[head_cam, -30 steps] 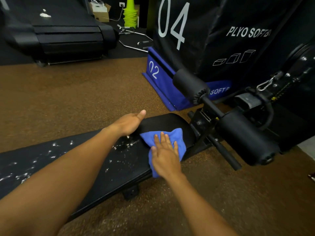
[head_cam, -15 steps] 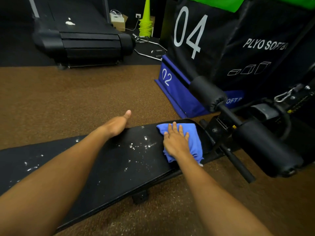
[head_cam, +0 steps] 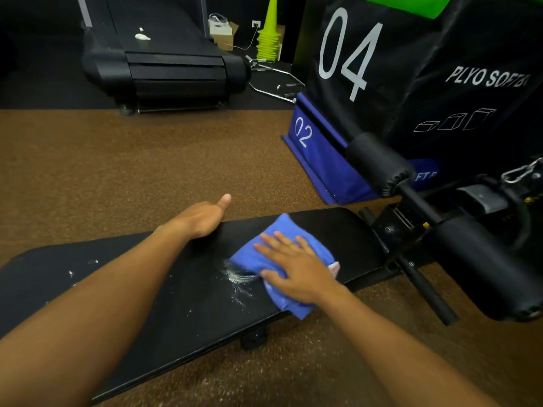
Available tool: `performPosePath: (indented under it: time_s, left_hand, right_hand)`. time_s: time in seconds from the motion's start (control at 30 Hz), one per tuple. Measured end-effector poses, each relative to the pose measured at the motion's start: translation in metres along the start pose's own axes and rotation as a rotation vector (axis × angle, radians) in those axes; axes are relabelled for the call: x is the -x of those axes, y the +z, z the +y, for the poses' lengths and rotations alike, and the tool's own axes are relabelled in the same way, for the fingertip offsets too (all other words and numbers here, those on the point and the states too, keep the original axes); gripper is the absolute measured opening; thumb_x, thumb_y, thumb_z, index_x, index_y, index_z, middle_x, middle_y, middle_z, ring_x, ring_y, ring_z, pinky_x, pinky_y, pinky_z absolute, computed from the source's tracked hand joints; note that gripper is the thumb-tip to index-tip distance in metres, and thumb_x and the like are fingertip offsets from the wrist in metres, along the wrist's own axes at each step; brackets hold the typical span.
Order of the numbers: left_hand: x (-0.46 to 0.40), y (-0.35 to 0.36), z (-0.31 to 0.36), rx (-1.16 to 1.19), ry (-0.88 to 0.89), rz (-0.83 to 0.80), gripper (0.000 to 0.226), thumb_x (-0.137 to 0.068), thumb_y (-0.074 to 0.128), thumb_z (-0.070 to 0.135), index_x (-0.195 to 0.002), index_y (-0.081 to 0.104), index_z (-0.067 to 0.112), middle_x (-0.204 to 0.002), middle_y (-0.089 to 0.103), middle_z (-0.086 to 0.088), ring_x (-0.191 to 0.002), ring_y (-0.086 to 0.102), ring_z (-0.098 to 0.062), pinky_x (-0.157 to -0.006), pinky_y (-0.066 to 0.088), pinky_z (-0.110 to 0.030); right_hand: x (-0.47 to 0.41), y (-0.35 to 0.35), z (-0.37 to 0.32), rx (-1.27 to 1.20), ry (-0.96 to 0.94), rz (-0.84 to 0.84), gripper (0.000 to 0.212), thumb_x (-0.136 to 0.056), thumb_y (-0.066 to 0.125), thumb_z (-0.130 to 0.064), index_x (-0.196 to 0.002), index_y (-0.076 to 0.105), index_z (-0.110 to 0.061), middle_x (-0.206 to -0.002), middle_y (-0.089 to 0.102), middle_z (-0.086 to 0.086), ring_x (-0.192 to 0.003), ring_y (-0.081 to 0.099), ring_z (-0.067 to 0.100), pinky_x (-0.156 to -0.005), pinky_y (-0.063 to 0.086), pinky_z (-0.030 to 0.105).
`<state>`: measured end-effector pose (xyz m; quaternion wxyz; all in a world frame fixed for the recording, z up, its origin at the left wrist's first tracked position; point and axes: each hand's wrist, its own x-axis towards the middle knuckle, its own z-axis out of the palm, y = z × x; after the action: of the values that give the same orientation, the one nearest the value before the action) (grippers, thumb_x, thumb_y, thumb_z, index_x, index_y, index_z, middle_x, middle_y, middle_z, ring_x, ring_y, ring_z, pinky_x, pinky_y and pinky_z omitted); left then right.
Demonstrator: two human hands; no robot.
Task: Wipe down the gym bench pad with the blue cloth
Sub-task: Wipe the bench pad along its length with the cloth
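A blue cloth (head_cam: 266, 254) lies flat on the far end of a black gym bench pad (head_cam: 182, 295), pressed down by the right hand (head_cam: 296, 267) with fingers straight and spread. White residue (head_cam: 238, 277) streaks the pad just beside the cloth. The left hand (head_cam: 202, 218) rests on the pad's far edge, its fingers hidden, grip unclear. Wiping appears under way; the next stroke likely needs to sweep left across the streaks.

cloth (head_cam: 258, 254) on bench pad (head_cam: 164, 304), right hand (head_cam: 296, 268) atop; left hand (head_cam: 202, 218) at pad's far edge.
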<state>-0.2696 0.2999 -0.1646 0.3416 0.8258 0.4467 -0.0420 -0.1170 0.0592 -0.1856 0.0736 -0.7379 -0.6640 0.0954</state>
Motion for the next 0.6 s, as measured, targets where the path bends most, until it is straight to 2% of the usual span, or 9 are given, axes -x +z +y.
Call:
performPosePath:
  time_s: [0.07, 0.13, 0.23, 0.3, 0.43, 0.6]
  left_hand:
    - [0.000, -0.001, 0.003, -0.025, -0.002, -0.016, 0.104, -0.086, 0.005, 0.083, -0.141, 0.057, 0.011, -0.156, 0.044, -0.011, -0.145, 0.038, -0.030, -0.120, 0.025, -0.046]
    - [-0.001, -0.002, 0.003, -0.043, -0.003, -0.024, 0.100, -0.089, 0.006, 0.080, -0.141, 0.056, 0.011, -0.157, 0.043, -0.011, -0.145, 0.037, -0.029, -0.120, 0.025, -0.045]
    - [0.000, -0.002, -0.001, -0.035, 0.001, -0.029, 0.114, -0.076, 0.001, 0.089, -0.142, 0.056, 0.013, -0.157, 0.043, -0.008, -0.146, 0.037, -0.029, -0.121, 0.024, -0.046]
    - [0.000, -0.001, -0.005, -0.029, 0.004, -0.023, 0.111, -0.078, 0.002, 0.088, -0.142, 0.056, 0.014, -0.157, 0.043, -0.008, -0.146, 0.037, -0.028, -0.121, 0.024, -0.046]
    - [0.003, 0.002, -0.005, -0.016, 0.039, -0.019, 0.099, -0.089, 0.005, 0.080, -0.141, 0.058, 0.013, -0.156, 0.045, -0.010, -0.144, 0.039, -0.030, -0.120, 0.026, -0.045]
    - [0.009, 0.000, 0.000, -0.025, 0.032, -0.019, 0.091, -0.095, 0.008, 0.074, -0.142, 0.057, 0.013, -0.158, 0.041, -0.012, -0.146, 0.036, -0.031, -0.119, 0.025, -0.044]
  right_hand:
    - [-0.001, -0.008, 0.022, 0.054, 0.161, -0.002, 0.065, -0.092, 0.021, -0.067, -0.154, 0.017, -0.047, -0.163, 0.007, -0.023, -0.151, 0.001, 0.006, -0.120, -0.001, 0.052]
    - [-0.014, -0.011, 0.030, 0.064, 0.280, -0.005, 0.060, -0.098, 0.021, -0.060, -0.155, 0.013, -0.044, -0.163, 0.003, -0.021, -0.152, -0.001, 0.009, -0.120, -0.003, 0.054]
    - [-0.041, -0.006, 0.023, 0.022, 0.403, 0.006, 0.055, -0.104, 0.019, -0.047, -0.157, 0.013, -0.037, -0.165, 0.002, -0.017, -0.152, -0.002, 0.011, -0.120, -0.003, 0.055]
    - [-0.056, -0.005, 0.015, -0.024, 0.449, 0.011, 0.054, -0.105, 0.017, -0.044, -0.158, 0.013, -0.032, -0.165, 0.003, -0.013, -0.152, -0.003, 0.014, -0.119, -0.005, 0.055]
    - [-0.065, -0.005, 0.004, -0.072, 0.442, 0.010, 0.054, -0.106, 0.017, -0.040, -0.158, 0.014, -0.027, -0.166, 0.004, -0.010, -0.152, -0.002, 0.016, -0.120, -0.004, 0.049]
    - [-0.045, 0.002, -0.006, -0.109, 0.258, -0.007, 0.052, -0.107, 0.022, -0.040, -0.158, 0.016, -0.029, -0.165, 0.006, -0.013, -0.152, -0.001, 0.011, -0.123, -0.001, 0.040]
